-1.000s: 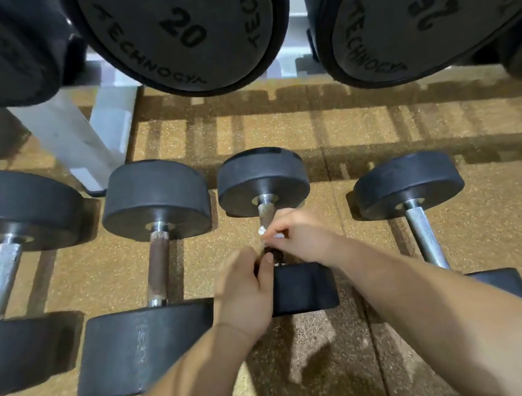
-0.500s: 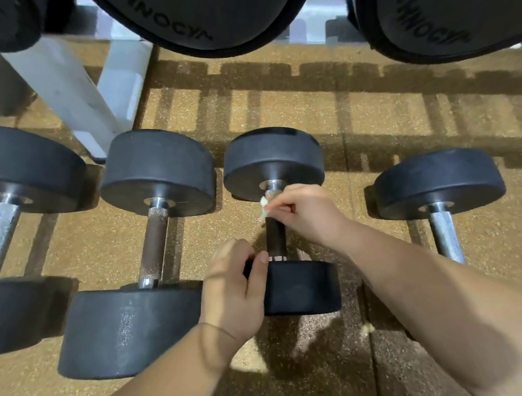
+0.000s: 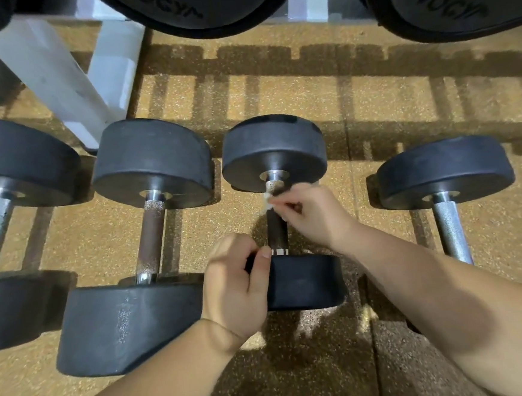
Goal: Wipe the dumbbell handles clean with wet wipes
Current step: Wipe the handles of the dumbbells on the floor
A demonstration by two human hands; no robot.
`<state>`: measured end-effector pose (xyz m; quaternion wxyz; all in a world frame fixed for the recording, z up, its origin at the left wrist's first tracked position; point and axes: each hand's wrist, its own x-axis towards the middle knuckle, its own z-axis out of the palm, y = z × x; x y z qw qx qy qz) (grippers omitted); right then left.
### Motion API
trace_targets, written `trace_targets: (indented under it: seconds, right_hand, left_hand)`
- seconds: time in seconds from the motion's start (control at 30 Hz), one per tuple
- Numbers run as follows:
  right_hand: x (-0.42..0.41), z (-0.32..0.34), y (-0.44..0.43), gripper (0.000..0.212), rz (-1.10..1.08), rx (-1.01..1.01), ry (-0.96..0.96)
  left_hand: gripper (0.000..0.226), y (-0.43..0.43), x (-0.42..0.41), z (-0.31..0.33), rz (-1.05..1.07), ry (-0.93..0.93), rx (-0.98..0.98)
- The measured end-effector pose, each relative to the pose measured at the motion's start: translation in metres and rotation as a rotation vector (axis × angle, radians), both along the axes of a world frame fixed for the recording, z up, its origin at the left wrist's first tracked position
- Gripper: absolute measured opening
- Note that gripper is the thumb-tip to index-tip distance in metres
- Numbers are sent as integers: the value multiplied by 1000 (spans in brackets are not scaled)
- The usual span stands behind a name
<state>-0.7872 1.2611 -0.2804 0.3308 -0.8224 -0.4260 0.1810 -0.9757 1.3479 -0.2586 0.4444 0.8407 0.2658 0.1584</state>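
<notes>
A small black dumbbell [image 3: 273, 147] lies on the floor in the middle of the row, its handle [image 3: 277, 232] dark and running toward me. My right hand [image 3: 312, 214] pinches a small white wet wipe [image 3: 267, 201] against the far end of that handle, just below the far head. My left hand [image 3: 236, 281] grips the left edge of the near head [image 3: 307, 283], thumb up beside the handle collar. Much of the wipe is hidden in my fingers.
Three more black dumbbells lie alongside: one far left [image 3: 16, 160], a larger one [image 3: 149, 163] with a rusty brown handle, and one at right [image 3: 445, 171] with a bright knurled handle. A white rack leg [image 3: 56, 79] and big racked dumbbell heads [image 3: 201, 5] overhang the speckled tan floor.
My right hand slid the wipe up the handle from near its middle to the far end. The left hand stayed on the near head. The view tilted downward.
</notes>
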Motion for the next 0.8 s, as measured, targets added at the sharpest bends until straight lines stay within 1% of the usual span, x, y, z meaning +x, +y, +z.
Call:
trace_targets:
  seconds: [0.07, 0.1, 0.17, 0.23, 0.3, 0.37, 0.43, 0.5, 0.57, 0.6, 0.67, 0.73, 0.77, 0.8]
  right_hand:
    - [-1, 2, -14, 33, 128, -33, 89]
    - [3, 3, -16, 36, 175, -57, 98]
    - [14, 4, -9, 33, 206, -69, 5]
    - [19, 4, 5, 26, 125, -43, -47]
    - [19, 2, 14, 22, -21, -36, -9]
    - [14, 1, 12, 21, -82, 3, 59]
    - [7, 4, 2, 19, 30, 18, 88]
    - [2, 6, -12, 17, 199, -43, 126]
    - [5, 6, -16, 17, 260, -78, 157]
    - [7, 4, -11, 17, 258, -66, 138]
    - [11, 1, 6, 16, 169, -19, 50]
    - [13, 1, 24, 17, -11, 2, -31]
    - [12, 0, 30, 17, -84, 6, -35]
    - [12, 1, 31, 18, -106, 7, -34]
  left_hand:
    - [34, -1, -1, 1, 13, -5, -12]
    - [34, -1, 0, 1, 12, -11, -10]
    - [34, 2, 0, 1, 3, -8, -1]
    - [33, 5, -1, 1, -9, 2, 15]
    - [32, 5, -2, 1, -5, 7, 1]
    - [32, 5, -2, 2, 4, 7, -20]
    - [32, 5, -1, 1, 3, 7, -19]
    - [32, 5, -1, 2, -1, 5, -2]
    - [33, 4, 0, 2, -7, 4, 22]
    - [33, 3, 0, 2, -6, 8, 37]
    - [32, 2, 0, 1, -2, 9, 45]
    - [30, 0, 1, 2, 8, 6, 30]
    - [29, 0, 0, 3, 11, 11, 26]
    - [28, 0, 1, 3, 13, 15, 22]
